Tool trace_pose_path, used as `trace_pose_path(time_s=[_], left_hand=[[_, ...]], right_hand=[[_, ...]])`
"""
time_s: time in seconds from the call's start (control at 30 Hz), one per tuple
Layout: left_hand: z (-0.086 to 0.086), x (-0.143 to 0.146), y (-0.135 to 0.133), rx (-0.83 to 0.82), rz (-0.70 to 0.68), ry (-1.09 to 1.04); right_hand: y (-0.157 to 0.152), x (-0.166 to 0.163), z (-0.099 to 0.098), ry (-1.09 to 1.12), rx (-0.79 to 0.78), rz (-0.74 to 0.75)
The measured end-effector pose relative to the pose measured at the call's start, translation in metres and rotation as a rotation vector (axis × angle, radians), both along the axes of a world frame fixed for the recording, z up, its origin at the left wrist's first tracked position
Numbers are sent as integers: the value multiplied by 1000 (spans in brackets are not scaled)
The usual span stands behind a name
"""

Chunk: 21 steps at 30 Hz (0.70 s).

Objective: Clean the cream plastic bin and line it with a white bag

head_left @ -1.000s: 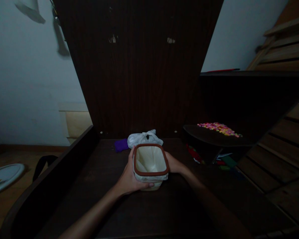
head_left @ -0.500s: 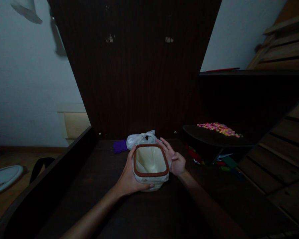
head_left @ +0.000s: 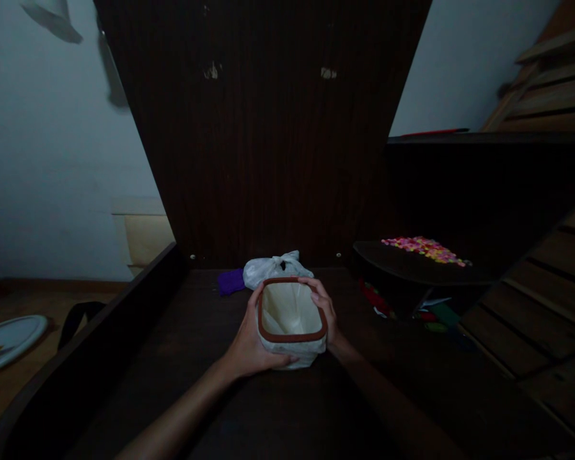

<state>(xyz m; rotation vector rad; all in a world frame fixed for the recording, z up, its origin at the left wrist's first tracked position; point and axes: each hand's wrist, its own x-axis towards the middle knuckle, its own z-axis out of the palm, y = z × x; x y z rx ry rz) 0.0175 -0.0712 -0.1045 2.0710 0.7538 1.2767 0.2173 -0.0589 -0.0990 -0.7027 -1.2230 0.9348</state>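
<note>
A small square bin [head_left: 292, 337] with a brown rim and a pale plastic bag lining it stands between my hands above the dark desk [head_left: 201, 396]. Its open top faces me, and the liner hangs over the outside below the rim. My left hand [head_left: 252, 342] wraps round the left side, with the thumb along the front. My right hand [head_left: 326, 313] curls round the right side, its fingers at the back right corner of the rim. Just behind the bin lie a knotted white plastic bag [head_left: 268, 269] and a purple cloth-like bundle [head_left: 230, 282].
On the right, a low shelf [head_left: 388, 262] carries a heap of small pink and yellow pieces [head_left: 426, 248]. Red and green items [head_left: 441, 316] lie beneath it. A raised dark side board [head_left: 105, 332] borders the desk's left. A white oval lid-like object [head_left: 14, 338] is at far left.
My right hand has closed in from beside the bin onto its right side and rim. The left hand keeps its hold, and the bin has barely moved.
</note>
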Motion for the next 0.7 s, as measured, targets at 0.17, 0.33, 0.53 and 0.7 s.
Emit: trace_pose_path(time_s=[0.17, 0.33, 0.53, 0.7], left_hand=[[-4, 4, 7, 11, 20, 0], [-7, 24, 17, 30, -9, 2], [-10, 54, 42, 81, -55, 2], [-12, 76, 67, 95, -67, -6]], right_hand=[[1, 5, -1, 29, -66, -23], [9, 10, -3, 147, -111, -59], [26, 36, 3, 235, -145, -77], [45, 53, 11, 270, -157, -66]])
